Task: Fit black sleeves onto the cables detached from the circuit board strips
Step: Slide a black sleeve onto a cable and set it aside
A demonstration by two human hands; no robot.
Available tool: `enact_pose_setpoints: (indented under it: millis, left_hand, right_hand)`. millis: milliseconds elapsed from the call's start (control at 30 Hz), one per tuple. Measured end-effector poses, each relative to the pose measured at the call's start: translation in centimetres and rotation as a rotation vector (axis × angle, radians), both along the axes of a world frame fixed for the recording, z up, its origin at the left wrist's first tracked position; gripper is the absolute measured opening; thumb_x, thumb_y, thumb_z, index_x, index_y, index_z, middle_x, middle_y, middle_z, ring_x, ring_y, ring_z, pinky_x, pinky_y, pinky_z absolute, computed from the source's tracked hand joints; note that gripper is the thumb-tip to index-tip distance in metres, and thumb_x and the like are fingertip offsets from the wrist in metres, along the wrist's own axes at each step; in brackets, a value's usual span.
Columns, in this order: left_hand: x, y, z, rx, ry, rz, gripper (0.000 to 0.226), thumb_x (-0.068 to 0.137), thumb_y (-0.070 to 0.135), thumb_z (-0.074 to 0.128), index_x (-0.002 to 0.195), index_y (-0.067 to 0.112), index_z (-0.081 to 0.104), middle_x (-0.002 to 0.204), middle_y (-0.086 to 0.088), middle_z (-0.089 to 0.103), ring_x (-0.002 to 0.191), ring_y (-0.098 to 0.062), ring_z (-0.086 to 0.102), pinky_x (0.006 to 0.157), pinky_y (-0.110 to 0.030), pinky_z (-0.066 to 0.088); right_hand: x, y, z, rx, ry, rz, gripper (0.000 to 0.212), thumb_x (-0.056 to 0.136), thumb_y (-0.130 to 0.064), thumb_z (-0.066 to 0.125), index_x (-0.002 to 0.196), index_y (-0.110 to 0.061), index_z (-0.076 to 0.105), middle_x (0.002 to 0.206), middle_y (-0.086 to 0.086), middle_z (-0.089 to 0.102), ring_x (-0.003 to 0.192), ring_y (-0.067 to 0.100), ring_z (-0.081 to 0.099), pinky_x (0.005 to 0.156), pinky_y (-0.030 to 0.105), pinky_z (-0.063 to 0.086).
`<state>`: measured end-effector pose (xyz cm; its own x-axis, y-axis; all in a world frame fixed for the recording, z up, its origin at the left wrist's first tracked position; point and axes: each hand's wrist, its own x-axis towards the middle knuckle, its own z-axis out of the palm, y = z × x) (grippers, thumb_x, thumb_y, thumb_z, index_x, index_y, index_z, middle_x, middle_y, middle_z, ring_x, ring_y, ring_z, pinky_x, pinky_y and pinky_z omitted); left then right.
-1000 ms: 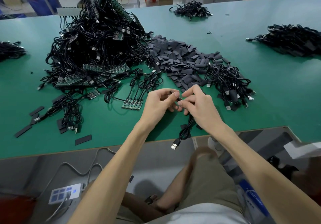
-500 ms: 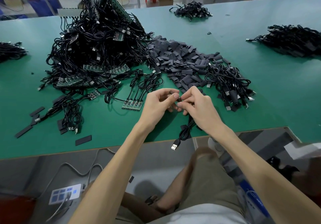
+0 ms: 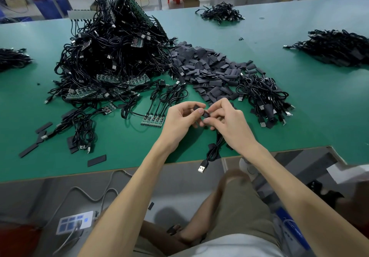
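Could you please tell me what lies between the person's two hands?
A black sleeve, pinched by the left hand, meeting the cable that the right hand holds; head view.

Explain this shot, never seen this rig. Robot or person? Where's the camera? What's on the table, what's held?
No robot here: a person works with bare hands, filmed by one wide-angle camera worn on the head, looking down. On the green table lie a big heap of black cables still joined to green circuit board strips, a spread of loose black sleeves, and a smaller bunch of cables at the right. The left hand pinches one sleeve; the right hand grips a cable and meets the sleeve with its fingertips. The cable hangs below the right hand, its USB plug dangling past the table edge.
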<state>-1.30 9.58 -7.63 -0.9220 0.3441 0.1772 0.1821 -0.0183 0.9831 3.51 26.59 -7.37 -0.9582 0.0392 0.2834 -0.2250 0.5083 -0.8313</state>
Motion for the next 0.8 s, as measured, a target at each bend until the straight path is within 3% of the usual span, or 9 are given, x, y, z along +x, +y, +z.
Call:
enact_pose_setpoints:
  millis: [67,233,400,500,600,700,800]
  left_hand:
    - [-0.09,-0.1,-0.02,0.038,-0.02,0.026,0.014,0.097,0.005,0.066,0.11,0.003,0.072,0.08,-0.004,0.074,0.064,-0.015,0.064,0.061,-0.022,0.05]
    - [-0.36,-0.5,0.06,0.18,-0.068,0.124,0.015,0.098,0.008,0.064,0.111,0.003,0.069,0.104,-0.011,0.077,0.069,-0.016,0.066,0.062,-0.022,0.049]
    - [-0.54,-0.91,0.08,0.297,-0.146,0.209,0.017,0.099,0.013,0.065,0.113,0.005,0.069,0.106,-0.009,0.077,0.067,-0.014,0.066,0.066,-0.026,0.047]
    - [-0.36,-0.86,0.39,0.357,-0.187,0.222,0.032,0.098,0.018,0.068,0.119,-0.006,0.062,0.11,-0.01,0.076,0.063,-0.014,0.064,0.069,-0.028,0.049]
    - [-0.32,-0.87,0.69,0.401,-0.222,0.226,0.029,0.097,0.02,0.069,0.115,-0.001,0.063,0.109,-0.011,0.076,0.065,-0.016,0.066,0.069,-0.028,0.05]
    - [-0.06,-0.61,0.79,0.343,-0.197,0.181,0.031,0.096,0.02,0.069,0.116,-0.004,0.063,0.109,-0.012,0.076,0.08,-0.023,0.074,0.069,-0.025,0.053]
    - [0.25,-0.17,0.58,0.197,-0.109,0.086,0.033,0.092,0.018,0.074,0.119,0.003,0.064,0.108,-0.01,0.077,0.096,-0.028,0.076,0.073,-0.026,0.055]
  right_hand:
    - [-0.01,-0.06,0.03,0.002,0.0,0.0,0.026,0.092,-0.019,0.076,0.106,-0.015,0.055,0.086,-0.002,0.074,0.069,0.005,0.067,0.068,0.014,0.049]
    - [0.15,-0.18,0.13,0.054,0.017,-0.032,0.024,0.095,-0.027,0.073,0.112,-0.018,0.059,0.096,-0.007,0.069,0.082,-0.001,0.061,0.073,0.008,0.041]
    - [0.18,-0.19,-0.01,0.123,0.063,-0.098,0.022,0.096,-0.029,0.069,0.114,-0.02,0.061,0.101,-0.02,0.054,0.096,0.011,0.053,0.082,0.017,0.039]
    - [0.04,-0.02,-0.17,0.133,0.034,-0.121,0.023,0.096,-0.035,0.069,0.112,-0.019,0.063,0.096,-0.014,0.054,0.095,0.012,0.048,0.082,0.015,0.036]
    - [-0.14,0.05,-0.37,0.147,-0.025,-0.102,0.022,0.096,-0.041,0.067,0.101,-0.02,0.067,0.085,-0.006,0.059,0.086,0.012,0.048,0.078,0.026,0.041]
    - [-0.19,-0.04,-0.43,0.168,-0.048,-0.084,0.016,0.096,-0.037,0.065,0.093,-0.022,0.069,0.075,-0.008,0.064,0.071,0.007,0.053,0.072,0.033,0.048]
    - [-0.09,-0.07,-0.27,0.093,-0.035,-0.079,0.01,0.098,-0.029,0.062,0.091,-0.024,0.068,0.069,-0.008,0.069,0.063,0.008,0.06,0.068,0.03,0.051]
